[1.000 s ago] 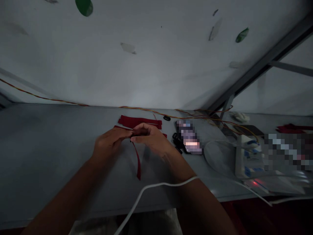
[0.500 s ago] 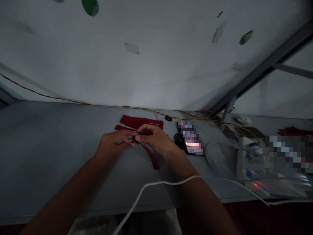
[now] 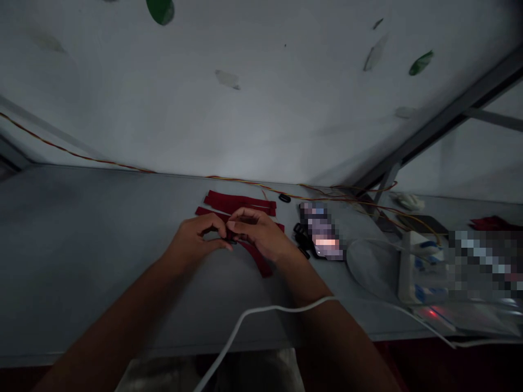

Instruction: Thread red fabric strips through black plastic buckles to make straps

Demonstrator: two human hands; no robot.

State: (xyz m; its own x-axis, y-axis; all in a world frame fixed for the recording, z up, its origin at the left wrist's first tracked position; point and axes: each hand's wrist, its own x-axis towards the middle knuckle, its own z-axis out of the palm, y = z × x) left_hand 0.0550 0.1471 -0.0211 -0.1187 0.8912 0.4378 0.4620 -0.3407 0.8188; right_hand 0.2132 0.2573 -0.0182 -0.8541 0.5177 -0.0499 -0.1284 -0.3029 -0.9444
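Observation:
My left hand [image 3: 195,238] and my right hand [image 3: 258,231] meet over the grey table. Between their fingertips is a small dark piece [image 3: 232,238], mostly covered; it looks like a black plastic buckle. A red webbing strap [image 3: 259,262] runs from this spot, its loose end curving down to the right under my right wrist. My right thumb and fingers pinch the strap by the dark piece. The left thumb and index finger form a ring, closing at the same piece. Beyond the hands lie more red straps [image 3: 220,201], flat on the table.
A black oval slider [image 3: 285,198] lies behind the hands. Black buckles [image 3: 301,237] sit beside a phone [image 3: 324,234] on the right. Farther right is a white power strip [image 3: 408,267] with plugs. A white cable [image 3: 269,308] crosses above my right forearm. Thin wires [image 3: 245,182] run along the wall.
The left fingers have shifted from lying flat together to a rounded pinch. The dark piece has turned and is more hidden. The whole view has moved slightly.

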